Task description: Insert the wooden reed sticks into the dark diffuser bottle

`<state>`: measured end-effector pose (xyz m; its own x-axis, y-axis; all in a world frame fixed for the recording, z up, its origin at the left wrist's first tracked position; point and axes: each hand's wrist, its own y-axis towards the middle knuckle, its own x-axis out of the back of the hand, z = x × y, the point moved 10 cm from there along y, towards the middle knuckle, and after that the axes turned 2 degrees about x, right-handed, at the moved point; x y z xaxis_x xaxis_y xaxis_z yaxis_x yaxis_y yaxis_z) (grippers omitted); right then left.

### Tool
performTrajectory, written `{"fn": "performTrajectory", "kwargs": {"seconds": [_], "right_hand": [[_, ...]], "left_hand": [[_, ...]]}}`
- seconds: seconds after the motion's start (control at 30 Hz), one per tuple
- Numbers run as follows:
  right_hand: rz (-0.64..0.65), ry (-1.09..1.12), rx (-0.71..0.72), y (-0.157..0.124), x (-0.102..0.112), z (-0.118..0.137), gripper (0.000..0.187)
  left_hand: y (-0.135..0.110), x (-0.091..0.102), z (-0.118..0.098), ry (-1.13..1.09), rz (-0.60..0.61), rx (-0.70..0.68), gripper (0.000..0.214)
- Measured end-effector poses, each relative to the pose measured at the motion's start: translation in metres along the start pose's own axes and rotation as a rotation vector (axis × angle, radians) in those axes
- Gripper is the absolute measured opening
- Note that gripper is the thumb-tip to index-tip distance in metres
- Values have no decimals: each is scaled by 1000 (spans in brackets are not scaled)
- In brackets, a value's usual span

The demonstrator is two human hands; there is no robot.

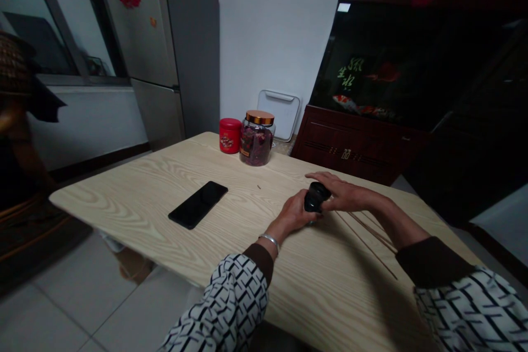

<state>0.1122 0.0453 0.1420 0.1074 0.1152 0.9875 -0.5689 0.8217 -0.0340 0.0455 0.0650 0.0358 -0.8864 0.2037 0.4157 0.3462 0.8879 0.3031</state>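
My left hand [296, 212] is closed around the lower part of a small, round, glossy black object [313, 201] just above or on the table; I cannot make out exactly what it is. My right hand [344, 191] curves over its upper part from the right, thumb and fingers on either side of it. A narrower band shows between the black upper and lower parts. Several thin brown sticks [367, 241] lie on the table beneath my right wrist and forearm.
The pale wood-grain table [136, 187] carries a black phone [198, 204] left of my hands. At its far edge stand a red canister [230, 136] and a copper-lidded jar [256, 143] of dark dried petals. Behind are a fridge [198, 55] and a fish tank [388, 55].
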Motion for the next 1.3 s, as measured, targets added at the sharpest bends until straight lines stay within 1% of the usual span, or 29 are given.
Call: {"fn": "performTrajectory", "kwargs": {"seconds": [0.03, 0.07, 0.1, 0.17, 0.2, 0.23, 0.27, 0.33, 0.37, 0.4, 0.43, 0.5, 0.53, 0.57, 0.6, 0.67, 0.7, 0.73, 0.77, 0.83, 0.87, 0.93, 0.97, 1.03, 1.07, 1.17, 1.23, 1.3], "right_hand": [[-15, 6, -17, 0, 1, -2, 88], [-29, -3, -65, 0, 2, -6, 87], [-39, -25, -131, -1, 3, -12, 83], [-34, -79, -247, -3, 3, -21, 68], [-20, -91, -261, -3, 3, -22, 61], [-6, -87, -234, -2, 2, -19, 57], [4, -70, -176, -2, 2, -13, 58], [-6, -27, -58, -1, 4, -2, 74], [-24, -18, -33, -1, 6, 1, 83], [-44, -20, -43, -1, 7, -1, 88], [-52, -32, -81, -1, 8, -5, 87], [-38, -66, -180, -2, 6, -15, 74], [-20, -75, -207, -2, 4, -19, 67], [-3, -73, -205, -2, 2, -19, 63], [1, -62, -178, -2, 1, -17, 63], [-28, -33, -109, -1, 3, -12, 77], [-51, -30, -103, 0, 4, -11, 85], [-71, -41, -125, -1, 6, -14, 88], [-78, -60, -167, -1, 6, -18, 84], [-48, -103, -236, -1, 3, -25, 70], [-29, -112, -236, 0, 1, -25, 62], [-20, -95, -173, 3, 2, -21, 47], [-35, -71, -128, 3, 6, -18, 44], [-95, 15, -64, 1, 18, -14, 46], [-136, 83, -55, -2, 25, -14, 48], [-294, 392, -66, -22, 41, -20, 55], [-399, 606, -87, -41, 37, -28, 58], [-482, 753, -136, -63, 17, -38, 53]], "left_hand": [[0, 0, 0, -5, 1, -4, 66], [0, -1, 0, -10, 3, -5, 66], [0, -1, 0, -10, 6, -3, 65], [0, -1, 1, 1, 4, 7, 63], [-1, -1, 1, 8, 1, 11, 62], [-1, -1, 2, 12, -1, 15, 63], [-1, -1, 1, 13, -2, 15, 63], [0, -1, 1, 6, 0, 9, 66], [0, -2, 1, 2, 4, 7, 67], [0, -2, 1, -2, 5, 4, 67], [0, -2, 1, -3, 4, 3, 66], [0, -3, 2, 3, 2, 13, 65], [0, -3, 2, 9, 2, 19, 64], [0, -3, 3, 15, 0, 25, 64], [0, -3, 3, 19, 0, 29, 65], [0, -3, 1, 15, 6, 17, 67], [0, -3, 0, 8, 7, 9, 68], [0, -2, -1, 2, 7, 3, 67], [-1, -2, -1, 0, 7, 2, 66], [-1, -1, -1, 4, 8, 11, 64], [-2, -1, -1, 6, 10, 17, 64], [-2, -1, -1, 3, 17, 22, 65], [-2, -1, -1, -1, 18, 22, 65], [-3, 0, -2, -3, 15, 18, 65], [-3, 0, -2, -3, 11, 17, 65], [-4, 1, -2, -14, -2, 15, 67], [-3, 0, -1, -25, 2, 16, 69], [-3, -1, 0, -29, 4, 16, 69]]}}
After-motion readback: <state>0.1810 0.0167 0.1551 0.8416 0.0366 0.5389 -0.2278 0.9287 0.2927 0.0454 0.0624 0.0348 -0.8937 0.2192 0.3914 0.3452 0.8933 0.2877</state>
